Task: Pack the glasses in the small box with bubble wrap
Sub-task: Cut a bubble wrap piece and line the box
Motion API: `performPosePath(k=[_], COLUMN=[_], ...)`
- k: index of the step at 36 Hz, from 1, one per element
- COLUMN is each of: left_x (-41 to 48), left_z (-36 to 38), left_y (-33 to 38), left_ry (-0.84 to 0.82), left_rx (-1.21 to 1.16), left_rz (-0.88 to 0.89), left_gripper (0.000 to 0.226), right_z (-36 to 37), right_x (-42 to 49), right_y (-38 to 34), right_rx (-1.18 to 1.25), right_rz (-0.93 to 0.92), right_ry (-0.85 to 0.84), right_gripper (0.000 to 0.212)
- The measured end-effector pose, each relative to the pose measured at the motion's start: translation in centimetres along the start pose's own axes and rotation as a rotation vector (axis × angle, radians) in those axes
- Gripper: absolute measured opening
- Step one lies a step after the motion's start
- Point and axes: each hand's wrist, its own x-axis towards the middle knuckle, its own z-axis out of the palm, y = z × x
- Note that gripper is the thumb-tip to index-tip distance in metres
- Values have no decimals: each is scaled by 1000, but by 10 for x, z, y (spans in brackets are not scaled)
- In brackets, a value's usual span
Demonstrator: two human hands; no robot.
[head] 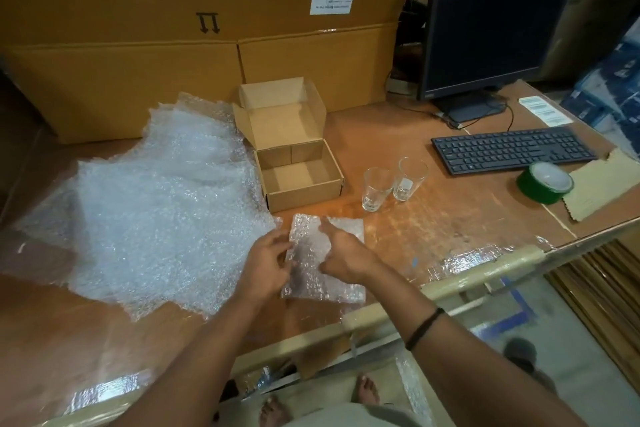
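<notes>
A small piece of bubble wrap [311,253] lies on the table near the front edge, between my hands. My left hand [268,262] pinches its left edge. My right hand [341,251] grips its middle from the right, fingers curled into the wrap. Whether anything is wrapped inside it cannot be told. Two clear glasses [375,188] [408,178] stand upright side by side, behind and to the right of my hands. The small cardboard box [304,191] sits open with nothing in it, lid tilted back, just beyond my left hand.
A large heap of bubble wrap [156,198] covers the table's left half. A green tape roll [543,185], cardboard scrap [602,184], keyboard [512,149] and monitor [485,31] lie at the right. Big cartons [173,28] wall off the back.
</notes>
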Motion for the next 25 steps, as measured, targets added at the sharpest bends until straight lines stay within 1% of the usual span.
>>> performPosePath(k=[2,3,5,6,8,9,10,11,12,14,16,17,19,20,22,23,24,25], left_x=[0,0,0,-1,-1,0,0,0,0,0,-1,-1,2,3,6,6,6,5], left_z=[1,1,1,0,-1,-1,-1,-2,-2,-3,-3,-4,-4,-5,-8,-10,-12,-13], left_y=[-6,-9,-12,-12,-13,-13,-13,-14,-14,-13,-11,-10,-12,-14,-16,-15,-14,-12], left_ry=[-59,-61,-49,-49,-64,-76,-91,-102,-109,-86,-40,-30,-32,-45,-102,-148,-202,-242], left_rx=[107,139,170,179,177,173,170,165,154,111,55,38,43,64,149,193,226,247], left_rz=[35,62,103,108,100,90,69,47,31,53,120,163,246,270,314,328,324,312], left_gripper=[40,38,35,35,37,39,42,46,49,49,45,44,44,43,45,46,46,45], right_z=[5,6,3,0,-4,-6,-8,-10,-11,-8,-3,0,1,1,-1,-2,-3,-5], right_x=[-1,-2,-5,-7,-11,-12,-13,-13,-14,-14,-13,-13,-13,-13,-14,-13,-13,-13], right_y=[-1,-1,2,6,15,22,30,37,44,56,67,72,79,81,87,91,95,97], right_rx=[54,62,76,109,152,114,24,-114,-281,-549,-638,-636,-582,-535,-446,-435,-437,-449], right_rz=[-22,-41,-76,-89,-132,-169,-209,-239,-251,-243,-235,-241,-254,-267,-323,-352,-375,-391], right_ry=[-61,-83,-71,-30,142,256,339,359,316,136,2,-21,2,47,189,253,291,295], right_gripper=[102,101,86,76,63,58,53,49,51,61,65,65,68,68,50,50,55,56])
